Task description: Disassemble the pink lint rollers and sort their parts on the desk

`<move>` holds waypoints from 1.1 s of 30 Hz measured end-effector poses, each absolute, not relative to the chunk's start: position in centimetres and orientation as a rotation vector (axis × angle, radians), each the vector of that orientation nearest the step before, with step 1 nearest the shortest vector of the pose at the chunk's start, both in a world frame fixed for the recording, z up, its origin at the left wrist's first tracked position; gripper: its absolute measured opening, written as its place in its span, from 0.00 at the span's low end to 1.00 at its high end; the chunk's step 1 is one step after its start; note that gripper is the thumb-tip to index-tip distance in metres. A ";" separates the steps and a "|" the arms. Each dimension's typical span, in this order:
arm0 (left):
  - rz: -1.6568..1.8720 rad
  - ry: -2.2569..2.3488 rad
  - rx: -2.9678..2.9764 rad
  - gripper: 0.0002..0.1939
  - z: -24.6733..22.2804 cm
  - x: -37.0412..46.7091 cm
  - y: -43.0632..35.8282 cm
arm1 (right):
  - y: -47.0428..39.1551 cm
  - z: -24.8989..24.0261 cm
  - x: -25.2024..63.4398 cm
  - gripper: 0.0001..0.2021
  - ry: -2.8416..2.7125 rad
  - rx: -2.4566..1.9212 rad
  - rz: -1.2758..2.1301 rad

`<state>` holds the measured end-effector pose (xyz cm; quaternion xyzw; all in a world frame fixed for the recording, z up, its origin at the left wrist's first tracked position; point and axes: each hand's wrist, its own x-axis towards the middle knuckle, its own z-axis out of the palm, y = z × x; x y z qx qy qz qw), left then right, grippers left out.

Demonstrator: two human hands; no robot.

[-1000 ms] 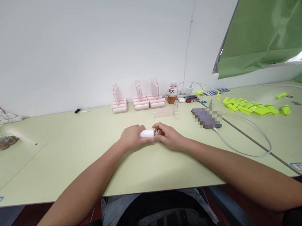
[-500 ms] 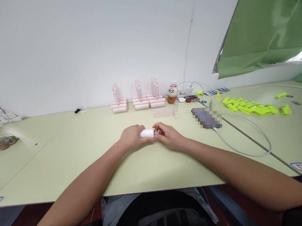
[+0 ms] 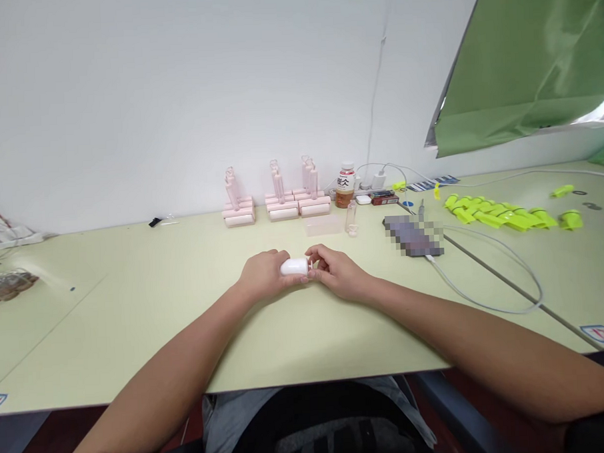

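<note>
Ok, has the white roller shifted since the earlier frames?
No, no visible shift: the white roller, in the left hand, keeps its place relative to the drink bottle.

The white cylindrical roll [image 3: 294, 267] looks smooth and matt; the pale green worktop [image 3: 150, 313] is smooth with a faint sheen, and the amber-filled labelled bottle [image 3: 345, 186] looks like glossy plastic

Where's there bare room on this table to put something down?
The widest bare patch lies between the left hand and the brown bundle at far left. Another is between the forearms, down to the table's near edge. It's crowded by the wall, from pink rollers to bottle, and right, around the blurred device, white cable and yellow-green pieces.
</note>
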<state>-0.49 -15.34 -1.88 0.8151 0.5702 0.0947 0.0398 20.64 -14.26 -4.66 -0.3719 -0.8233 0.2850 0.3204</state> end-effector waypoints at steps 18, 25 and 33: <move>0.309 1.772 2.480 0.29 -2.2 -0.7 -15.2 | -12.7 -5.0 21.4 0.14 -2.057 -1.054 0.631; 0.320 1.780 2.452 0.24 -2.3 -0.8 -15.0 | -7.8 -4.3 25.7 0.20 -1.772 -1.435 0.164; 0.307 1.777 2.459 0.24 -2.4 -0.9 -14.8 | -5.3 -5.4 26.7 0.35 -1.942 -1.714 0.308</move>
